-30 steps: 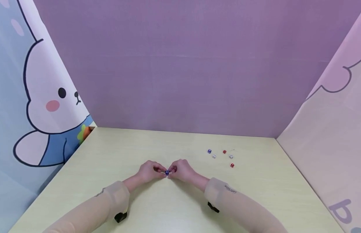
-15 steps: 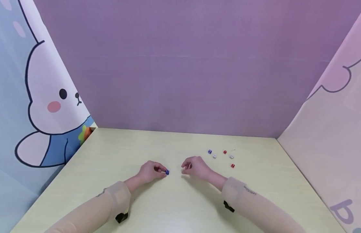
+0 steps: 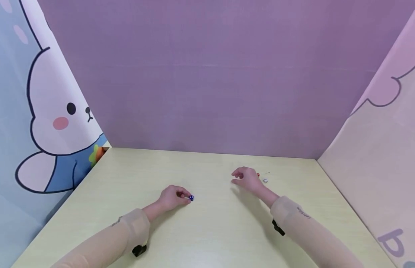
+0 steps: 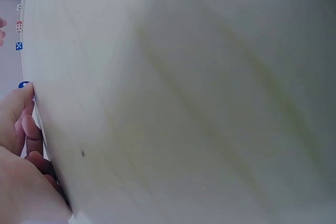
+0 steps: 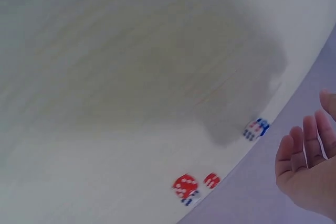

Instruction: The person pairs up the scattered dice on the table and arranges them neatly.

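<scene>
Shifted outward and farther from its partner than half a second ago, a person's right hand (image 3: 247, 179) hovers over the pale tabletop (image 3: 207, 230), while the left hand (image 3: 174, 196) keeps its place to the other side. Left thumb and fingers pinch a blue die (image 3: 191, 198) at their tips, a spotted face in plain sight; whether it touches the tabletop cannot be told. Right thumb and fingers stand well parted, loosely bent, with nothing visible between them.

Five more pieces lie loose near the right hand, well apart from the pinched one. Seen from the right wrist, they are a nearer red die (image 5: 185, 186) partly overlapping a white die (image 5: 189, 199), a farther red die (image 5: 212, 180) just beside them, and a second white die (image 5: 255, 129) overlapping a second blue die (image 5: 265, 126). From the head, the right hand and wrist hide several of these.

Judging by the layout, the work appears only partly done: one piece is in the left fingers, five remain unheld, and the right hand is at none of them yet.
</scene>
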Available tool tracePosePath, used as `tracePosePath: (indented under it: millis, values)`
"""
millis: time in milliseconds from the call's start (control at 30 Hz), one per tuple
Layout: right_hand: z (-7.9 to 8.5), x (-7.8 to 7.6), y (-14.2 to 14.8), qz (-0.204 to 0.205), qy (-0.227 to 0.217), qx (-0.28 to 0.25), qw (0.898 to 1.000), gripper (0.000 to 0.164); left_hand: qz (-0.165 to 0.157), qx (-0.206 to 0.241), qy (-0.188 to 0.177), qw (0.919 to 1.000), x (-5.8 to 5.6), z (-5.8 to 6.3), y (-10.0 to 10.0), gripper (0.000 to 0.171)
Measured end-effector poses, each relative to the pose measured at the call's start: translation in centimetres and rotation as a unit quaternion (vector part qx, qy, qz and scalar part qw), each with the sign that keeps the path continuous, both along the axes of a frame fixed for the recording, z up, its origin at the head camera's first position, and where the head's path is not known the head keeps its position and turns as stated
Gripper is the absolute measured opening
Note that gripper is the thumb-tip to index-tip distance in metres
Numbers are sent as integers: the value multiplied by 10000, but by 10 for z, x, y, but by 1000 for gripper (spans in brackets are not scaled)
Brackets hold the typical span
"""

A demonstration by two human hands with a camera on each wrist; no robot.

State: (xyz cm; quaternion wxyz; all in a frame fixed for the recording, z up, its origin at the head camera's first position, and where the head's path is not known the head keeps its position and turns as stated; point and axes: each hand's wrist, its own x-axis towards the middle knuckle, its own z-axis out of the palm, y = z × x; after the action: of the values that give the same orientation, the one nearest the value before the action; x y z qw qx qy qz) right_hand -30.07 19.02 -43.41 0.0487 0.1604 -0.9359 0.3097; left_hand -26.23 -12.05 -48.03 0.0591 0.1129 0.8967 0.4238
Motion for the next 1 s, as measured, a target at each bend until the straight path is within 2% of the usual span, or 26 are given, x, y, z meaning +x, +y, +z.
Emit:
tracePosePath:
  millis: [167,433,700,867,1000]
  values:
    - [-5,-14,15,-408,49,-34,9992,25,56,50,-73,9999,2,4,1,12]
    - [-16,-27,27,-933,-270,-181,9951,26,42,22,-53,10000,0,2,2,13]
    - [-20,-30,30,-1110,-480,-39,9926,26,26,42,-75,10000,0,0,1,12]
    - [-24,-27,28,-1300,-712,119,9889,22,-9,43,-136,9999,4,3,-1,13]
    - [-25,-24,25,-1330,-693,217,9885,20,34,76,-211,9997,6,5,-2,13]
